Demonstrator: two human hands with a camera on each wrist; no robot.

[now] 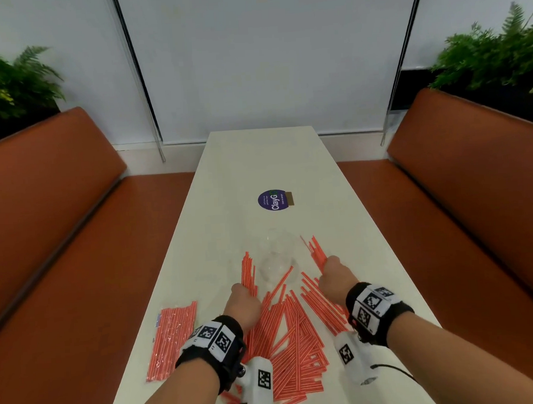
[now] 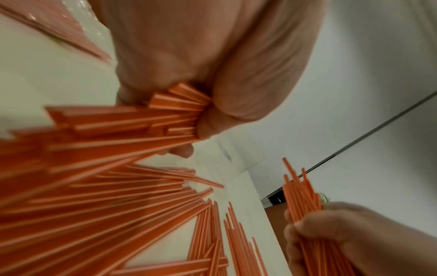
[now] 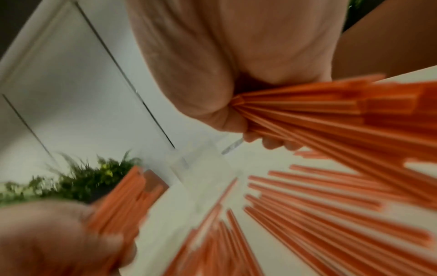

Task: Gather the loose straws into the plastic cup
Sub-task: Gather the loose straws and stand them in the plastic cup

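Orange straws (image 1: 292, 339) lie scattered in a heap on the near end of the white table (image 1: 266, 158). A clear plastic cup (image 1: 277, 258) stands just beyond the heap, between my two hands. My left hand (image 1: 244, 298) grips a bundle of straws (image 1: 249, 272) that points away toward the left side of the cup. My right hand (image 1: 334, 274) grips another bundle (image 1: 315, 253) right of the cup. In the left wrist view the fist (image 2: 201, 119) closes round straw ends (image 2: 179, 104). In the right wrist view the fingers (image 3: 236, 121) wrap a fanned bundle (image 3: 331, 115).
A sealed packet of straws (image 1: 173, 339) lies at the table's left edge. A purple round sticker (image 1: 273, 200) sits mid-table. Orange bench seats (image 1: 60, 243) flank the table on both sides, with plants (image 1: 8, 79) behind them.
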